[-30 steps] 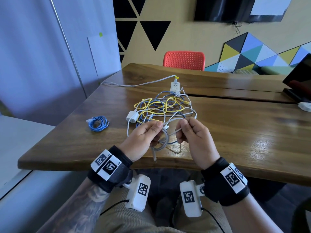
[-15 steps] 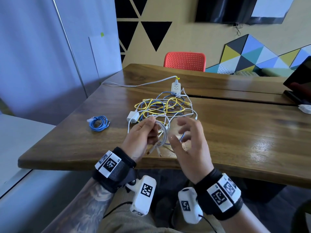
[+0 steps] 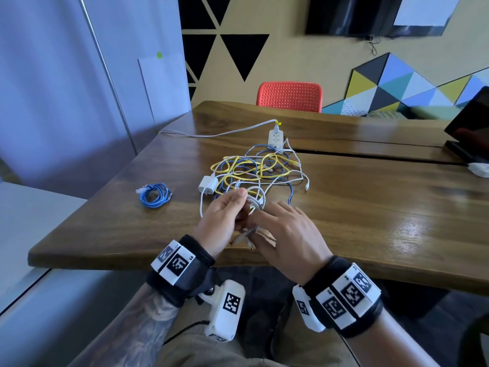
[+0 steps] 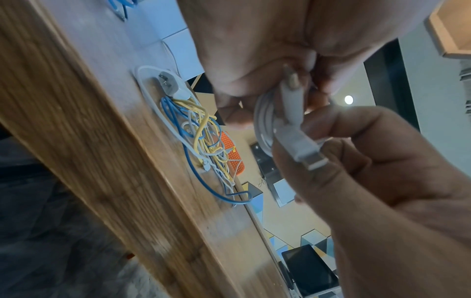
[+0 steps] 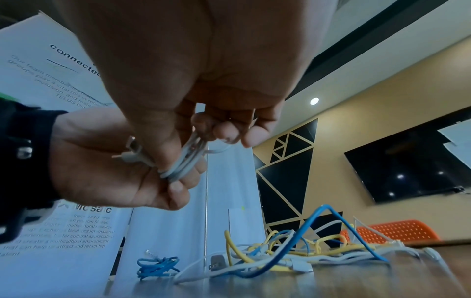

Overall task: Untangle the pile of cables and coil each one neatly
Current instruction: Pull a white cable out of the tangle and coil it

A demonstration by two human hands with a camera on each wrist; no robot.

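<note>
Now both hands — left hand, right hand — grip white cable.

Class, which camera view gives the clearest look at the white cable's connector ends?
The left wrist view: both connector ends of the white cable fill the frame's centre, sharp against the fingers. The right wrist view shows them small, poking out beside the coil. The head view shows them blurred between both hands.
</note>
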